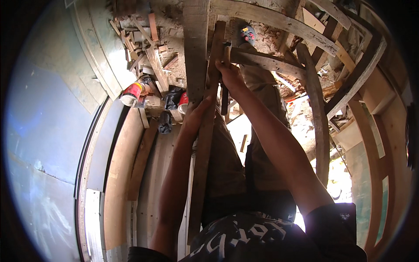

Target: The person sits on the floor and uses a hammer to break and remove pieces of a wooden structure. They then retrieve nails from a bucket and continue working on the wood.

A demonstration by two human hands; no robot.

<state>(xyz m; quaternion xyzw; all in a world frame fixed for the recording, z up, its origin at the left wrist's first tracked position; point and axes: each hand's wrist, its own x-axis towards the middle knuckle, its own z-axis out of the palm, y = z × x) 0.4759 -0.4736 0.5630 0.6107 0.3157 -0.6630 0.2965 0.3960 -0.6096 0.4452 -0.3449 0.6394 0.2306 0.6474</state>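
My left hand (198, 115) is closed around the edge of a long wooden batten (206, 146), which runs lengthwise in front of my body. Farther along it, my right hand (231, 79) is closed on a narrow tool (224, 101), wood-coloured above the fist and dark below. Its kind is not clear from here. That fist sits right beside the batten, and I cannot tell whether it touches the wood. A wider weathered plank (195, 52) stands just left of the batten's far end. The fingertips of both hands are partly hidden.
Wooden frame pieces (273, 63) cross the far right, with a curved upright (317, 118) near my right arm. Scrap wood (152, 59) litters the far ground. A red-and-yellow can (132, 93) and black plastic bags (173, 97) lie left. Blue-grey panels (48, 139) line the left side.
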